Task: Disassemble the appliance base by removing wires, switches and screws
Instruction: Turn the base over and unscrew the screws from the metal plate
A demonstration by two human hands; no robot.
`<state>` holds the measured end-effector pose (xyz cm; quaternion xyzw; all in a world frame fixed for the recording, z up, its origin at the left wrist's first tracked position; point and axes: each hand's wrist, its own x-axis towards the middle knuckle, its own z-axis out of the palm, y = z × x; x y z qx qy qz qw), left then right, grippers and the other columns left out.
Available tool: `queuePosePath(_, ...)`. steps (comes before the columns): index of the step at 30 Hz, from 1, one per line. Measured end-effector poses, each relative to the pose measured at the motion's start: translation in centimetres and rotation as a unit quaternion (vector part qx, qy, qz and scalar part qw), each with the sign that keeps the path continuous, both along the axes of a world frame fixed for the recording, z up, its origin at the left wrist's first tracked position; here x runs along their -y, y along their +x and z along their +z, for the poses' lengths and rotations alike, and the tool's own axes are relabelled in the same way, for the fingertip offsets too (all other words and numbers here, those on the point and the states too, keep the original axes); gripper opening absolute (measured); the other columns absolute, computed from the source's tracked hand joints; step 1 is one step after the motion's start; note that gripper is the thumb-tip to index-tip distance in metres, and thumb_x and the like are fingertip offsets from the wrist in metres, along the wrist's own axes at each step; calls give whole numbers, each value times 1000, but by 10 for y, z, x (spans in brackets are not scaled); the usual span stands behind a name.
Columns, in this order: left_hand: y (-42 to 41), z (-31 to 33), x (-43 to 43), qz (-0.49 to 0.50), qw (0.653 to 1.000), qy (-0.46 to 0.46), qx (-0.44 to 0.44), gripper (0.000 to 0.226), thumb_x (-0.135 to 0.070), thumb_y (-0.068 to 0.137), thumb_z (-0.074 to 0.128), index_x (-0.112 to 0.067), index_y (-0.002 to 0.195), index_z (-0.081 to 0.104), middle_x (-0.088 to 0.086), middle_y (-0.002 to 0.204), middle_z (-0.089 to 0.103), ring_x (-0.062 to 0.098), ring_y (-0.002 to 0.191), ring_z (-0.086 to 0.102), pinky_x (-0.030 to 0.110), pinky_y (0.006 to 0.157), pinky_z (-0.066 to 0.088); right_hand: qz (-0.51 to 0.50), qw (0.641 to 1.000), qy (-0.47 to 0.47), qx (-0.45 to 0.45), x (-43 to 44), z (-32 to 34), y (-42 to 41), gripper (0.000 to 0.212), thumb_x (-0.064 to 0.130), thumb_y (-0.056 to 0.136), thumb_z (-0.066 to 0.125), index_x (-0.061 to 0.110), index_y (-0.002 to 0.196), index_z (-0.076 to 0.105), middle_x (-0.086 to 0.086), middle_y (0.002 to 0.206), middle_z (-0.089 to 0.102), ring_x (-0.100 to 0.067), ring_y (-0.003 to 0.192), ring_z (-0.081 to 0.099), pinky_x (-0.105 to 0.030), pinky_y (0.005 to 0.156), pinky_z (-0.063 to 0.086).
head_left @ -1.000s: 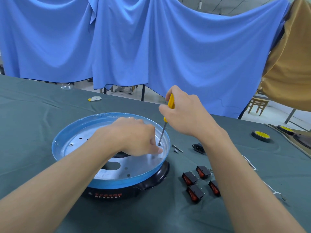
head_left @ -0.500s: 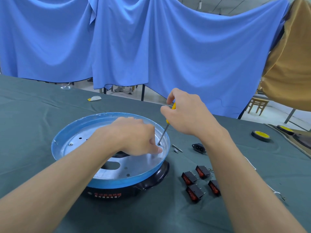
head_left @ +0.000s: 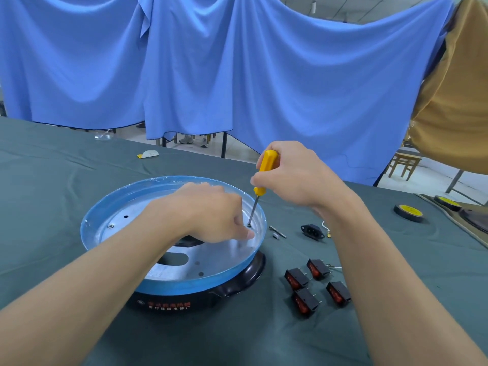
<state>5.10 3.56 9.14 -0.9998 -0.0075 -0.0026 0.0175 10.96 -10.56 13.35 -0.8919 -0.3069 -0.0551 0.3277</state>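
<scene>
Two lines of writing, one red and one white, were printed on the black front wall of the appliance base (head_left: 232,286), but the characters were too small to be read. The round base was laid flat on the dark green cloth (head_left: 52,180), left of centre. It was topped by a silver metal plate (head_left: 227,250) with a blue rim, several small holes and a slot-shaped opening.

A yellow-handled screwdriver (head_left: 266,169) was gripped at the handle by the right hand (head_left: 293,175). Its long axis was tilted, with the handle leaning up to the right and the tip set down on a screw (head_left: 249,225) near the plate's right edge. The left hand (head_left: 208,212) was curled, with its fingertips placed on the plate just beside the tip; whether anything was pinched could not be told.

Four black switches (head_left: 297,278) with red rockers were grouped right of the base, with a black socket (head_left: 312,231) behind them.
</scene>
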Motion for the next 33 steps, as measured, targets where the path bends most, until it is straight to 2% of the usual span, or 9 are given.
queuePosePath(4,-1,3,-5,-9,1000,-21,-6,44,-67,87,45,-33,73,67,-9,65,58,11,74,54,29,58,37,3,994,104,-20,6,6,4,19,16,76,71,3,87,61,-9,75,69,-18,65,53,-36,61,48)
queuePosePath(7,-2,2,-6,-16,1000,-11,24,31,-62,88,50,-38,89,71,-13,87,69,15,86,59,29,66,45,-5,987,160,-16,13,12,9,16,20,76,73,9,80,62,-1,69,64,-18,64,54,-36,60,48)
queuePosePath(12,6,-11,0,-5,995,14,101,14,-45,91,54,-34,91,62,-7,99,64,22,88,57,29,62,38,-17,988,153,8,18,14,10,17,19,75,73,8,83,63,3,63,59,-17,63,54,-33,59,48)
queuePosePath(14,9,-13,-2,-6,994,-26,105,6,-40,90,55,-38,94,59,-12,99,64,19,91,57,29,60,38,-25,989,144,19,18,14,10,19,19,75,73,6,86,64,2,64,61,-17,64,55,-33,60,49)
queuePosePath(17,11,-17,-5,-26,990,-107,86,17,-32,91,58,-40,103,66,-19,93,64,11,93,58,32,71,49,-31,989,140,22,19,15,7,19,18,77,72,4,87,64,-3,67,67,-16,63,54,-36,63,55)
queuePosePath(20,11,-23,-3,-60,988,-119,76,18,-24,92,56,-35,90,70,-13,87,67,13,89,57,41,77,53,-29,989,141,22,23,15,4,19,17,77,71,3,86,63,-8,74,71,-17,66,55,-39,67,57)
queuePosePath(24,13,-26,-4,-69,986,-122,88,21,-20,91,56,-28,74,65,-5,77,64,19,84,57,46,71,53,-36,988,146,39,29,17,-1,17,18,76,72,5,85,65,2,61,64,-14,63,53,-33,60,54)
queuePosePath(30,17,-28,-3,-45,986,-107,120,18,-26,91,60,-37,86,73,-18,86,66,11,86,58,35,68,52,-41,986,153,42,41,20,-4,16,19,75,73,8,84,64,5,58,60,-14,59,53,-25,52,45)
queuePosePath(33,20,-32,-3,-53,985,-76,143,14,-34,91,58,-36,85,70,-17,88,63,11,85,54,26,55,37,-39,986,155,48,44,21,-6,16,20,76,73,8,83,65,5,59,60,-13,57,52,-22,48,43)
